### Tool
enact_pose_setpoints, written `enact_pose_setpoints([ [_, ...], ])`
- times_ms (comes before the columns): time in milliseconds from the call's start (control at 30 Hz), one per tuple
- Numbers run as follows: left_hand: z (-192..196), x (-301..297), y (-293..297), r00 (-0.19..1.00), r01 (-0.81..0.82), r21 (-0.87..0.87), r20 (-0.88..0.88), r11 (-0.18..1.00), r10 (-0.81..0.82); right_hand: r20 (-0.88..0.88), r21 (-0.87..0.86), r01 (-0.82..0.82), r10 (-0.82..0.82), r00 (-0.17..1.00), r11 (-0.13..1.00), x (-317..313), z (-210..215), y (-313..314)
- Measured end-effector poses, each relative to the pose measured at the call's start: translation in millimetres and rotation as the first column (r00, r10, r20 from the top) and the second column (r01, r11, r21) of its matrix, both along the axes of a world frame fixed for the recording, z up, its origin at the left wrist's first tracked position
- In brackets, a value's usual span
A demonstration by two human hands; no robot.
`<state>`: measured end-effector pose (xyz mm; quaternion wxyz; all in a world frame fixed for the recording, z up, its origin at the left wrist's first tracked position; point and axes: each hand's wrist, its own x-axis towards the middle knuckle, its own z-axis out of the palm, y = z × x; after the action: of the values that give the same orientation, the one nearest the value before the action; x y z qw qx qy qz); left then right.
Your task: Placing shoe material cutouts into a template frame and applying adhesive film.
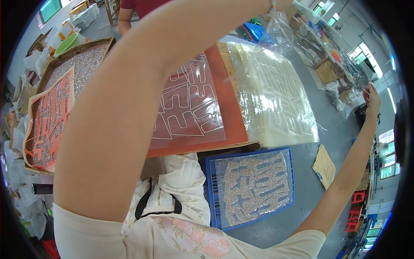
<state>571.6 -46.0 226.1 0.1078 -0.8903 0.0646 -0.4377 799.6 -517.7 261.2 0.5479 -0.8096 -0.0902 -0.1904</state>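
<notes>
My left arm reaches across the view to the top edge. There my left hand [282, 4], partly cut off, is closed on a clear plastic film [278, 29] that hangs in crinkled folds. Far out to the right, my right hand [371, 97] is raised, its fingers pinched at what looks like the film's other edge. Below the film lies a stack of clear plastic sheets [286, 103] with raised outlines. Left of it, a similar clear sheet [194, 108] with white-lined cut shapes rests on a red-orange board [235, 116], partly hidden by my left arm.
A blue crate [208, 190] holds a bagged, glittery patterned sheet [258, 190]. At left stands a wooden tray [47, 77] of sparkling grains with a coral stencil [41, 129]. A person in a red shirt [144, 6] is across the table. Brown cardboard [323, 167] lies on the floor.
</notes>
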Motion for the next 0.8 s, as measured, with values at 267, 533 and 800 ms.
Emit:
enact_pose_setpoints([
  [267, -90, 54, -27, 0.968, 0.160, -0.262, 0.231, 0.952, -0.099, 0.389, 0.420, -0.781, 0.686, 0.615, 0.463, -125, -64, 27],
  [533, -218, 33, -26, 0.946, 0.315, -0.377, 0.047, 0.871, -0.321, 0.109, -0.005, 0.014, -0.013, 0.994, 1.000, -170, -261, -7],
  [800, -279, -3, 49, 0.977, -0.191, -0.838, -0.111, 0.511, 0.182, 0.040, -0.129, -0.032, 0.038, 0.998, 0.991, -171, -439, 17],
])
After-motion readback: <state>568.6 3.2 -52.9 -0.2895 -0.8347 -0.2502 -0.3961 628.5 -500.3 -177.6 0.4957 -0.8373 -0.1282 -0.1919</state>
